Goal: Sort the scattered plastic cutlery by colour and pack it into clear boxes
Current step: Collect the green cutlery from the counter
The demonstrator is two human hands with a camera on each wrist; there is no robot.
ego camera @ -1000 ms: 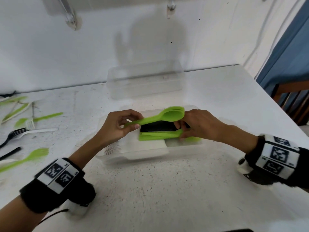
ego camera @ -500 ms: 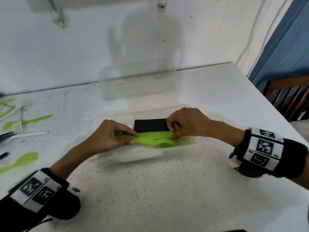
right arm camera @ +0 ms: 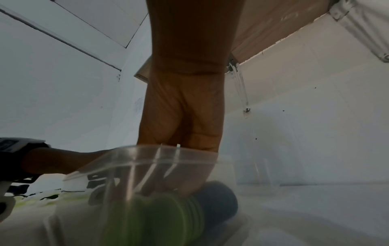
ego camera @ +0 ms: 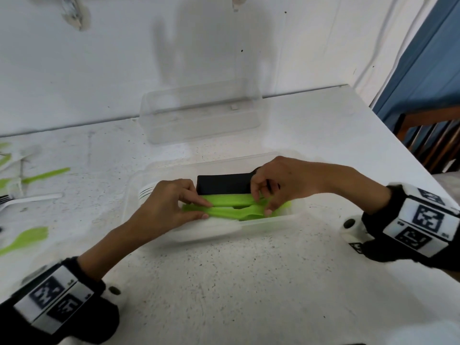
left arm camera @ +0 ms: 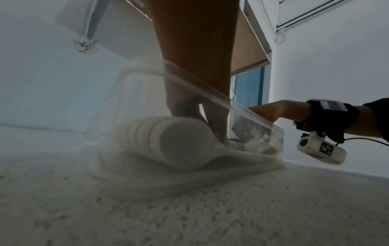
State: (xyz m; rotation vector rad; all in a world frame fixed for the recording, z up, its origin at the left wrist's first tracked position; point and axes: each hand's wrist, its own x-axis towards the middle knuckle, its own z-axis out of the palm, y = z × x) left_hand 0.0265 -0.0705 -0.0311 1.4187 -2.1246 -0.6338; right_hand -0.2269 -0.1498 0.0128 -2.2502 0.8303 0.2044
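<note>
Change: a second earlier the green spoon [ego camera: 245, 213] had been held above the near box [ego camera: 273, 224] by both hands; by this moment it had been lowered onto the green stack [ego camera: 229, 201] inside.
Counter [ego camera: 224, 282]: speckled white, carrying everything.
Near box: clear and lidless, closest to the person, with both hands reaching into it; probably kept close so each piece needed only a short carry.
White stack [left arm camera: 168, 138]: nested white pieces lay along the near wall, kept apart from the green, which suited sorting by colour.
Left hand [ego camera: 169, 207]: fingers were fairly straight, tips pressing the handle end of the green cutlery, apparently to square it with the pile.
Right hand [ego camera: 278, 185]: fingers were curled, thumb and fingertips pinching the bowl end of the green pieces, seemingly to seat them into the nest.
Black stack [ego camera: 224, 184]: lay along the far side, just behind the green, partly hidden by the right hand.
Loose cutlery [ego camera: 27, 235]: green, white and black pieces were still scattered at the left of the counter, well apart from the box, so the sorting looked unfinished.
Far box [ego camera: 199, 113]: a second clear box sat near the wall, seemingly holding nothing yet.
</note>
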